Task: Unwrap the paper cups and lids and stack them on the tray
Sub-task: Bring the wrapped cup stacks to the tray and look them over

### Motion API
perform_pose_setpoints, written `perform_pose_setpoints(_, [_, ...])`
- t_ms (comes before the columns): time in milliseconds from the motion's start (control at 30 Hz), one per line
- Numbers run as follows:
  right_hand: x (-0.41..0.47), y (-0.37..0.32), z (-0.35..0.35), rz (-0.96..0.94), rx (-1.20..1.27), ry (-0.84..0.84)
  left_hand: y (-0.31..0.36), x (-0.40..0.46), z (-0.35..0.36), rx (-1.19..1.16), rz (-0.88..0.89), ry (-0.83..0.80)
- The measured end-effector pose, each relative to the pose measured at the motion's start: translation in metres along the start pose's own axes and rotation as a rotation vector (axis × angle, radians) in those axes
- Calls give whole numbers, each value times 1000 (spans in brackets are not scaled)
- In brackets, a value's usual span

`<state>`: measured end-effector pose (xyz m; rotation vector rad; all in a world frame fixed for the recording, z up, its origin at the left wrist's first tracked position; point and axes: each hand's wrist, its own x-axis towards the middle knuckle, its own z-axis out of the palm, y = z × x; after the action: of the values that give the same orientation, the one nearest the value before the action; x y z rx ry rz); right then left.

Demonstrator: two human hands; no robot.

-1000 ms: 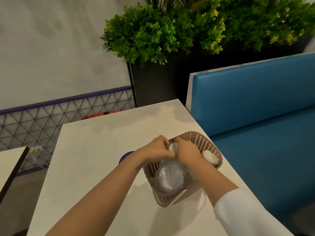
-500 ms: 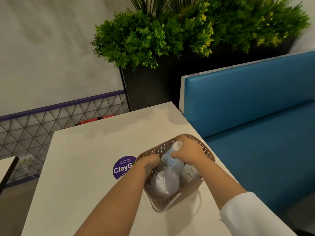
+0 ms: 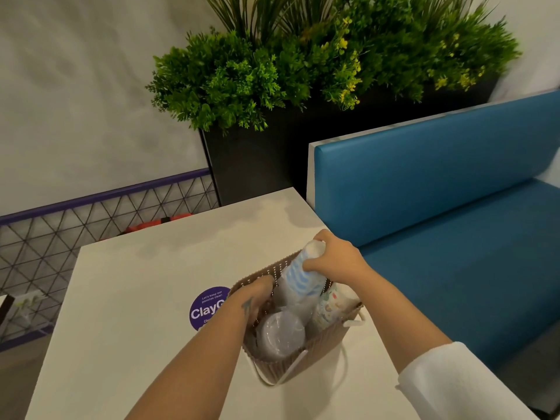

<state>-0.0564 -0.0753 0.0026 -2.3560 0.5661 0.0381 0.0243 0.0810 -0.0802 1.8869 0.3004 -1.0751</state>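
Raised since the earlier frame, wrapped blue-striped cup stack [image 3: 298, 277], tilted, top end gripped by right hand [image 3: 335, 258], lower end in brown perforated basket [image 3: 285, 363] on table [image 3: 127, 298], beside wrapped lids [image 3: 280, 331] and patterned cup stack [image 3: 328, 307]; left hand [image 3: 253, 300] reaches inside basket, fingers hidden, grip cannot be told.

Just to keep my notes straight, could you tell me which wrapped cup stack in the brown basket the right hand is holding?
The blue-and-white striped stack of paper cups; the right hand grips its top, while the pastel-patterned stack beside it lies untouched.
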Motion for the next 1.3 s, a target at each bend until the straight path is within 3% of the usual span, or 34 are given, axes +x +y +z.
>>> perform_pose_setpoints(167, [-4,-15,-14,-53,69,80,17,-37,-4,-25,139,-122])
perform_pose_setpoints(333, [-9,-31,-28,-155,212,194,26,-62,-19,-123,145,-309])
perform_pose_setpoints(500, [-19,-44,-38,-285,240,274,37,-83,-14,-259,266,-315])
perform_pose_setpoints(700, [-36,-42,-48,-340,422,164,53,-92,4,-532,357,-455])
perform_pose_setpoints(833, [-64,-30,-68,-279,862,51,65,-98,34,-651,371,-594])
perform_pose_setpoints(933, [-76,-3,-92,-205,1125,154,73,-102,68,-598,408,-698])
perform_pose_setpoints(1167, [-127,69,-150,30,1128,511,88,-134,187,-352,564,-881])
perform_pose_setpoints(1300, [-167,123,-185,49,1156,672,84,-158,269,-332,559,-956])
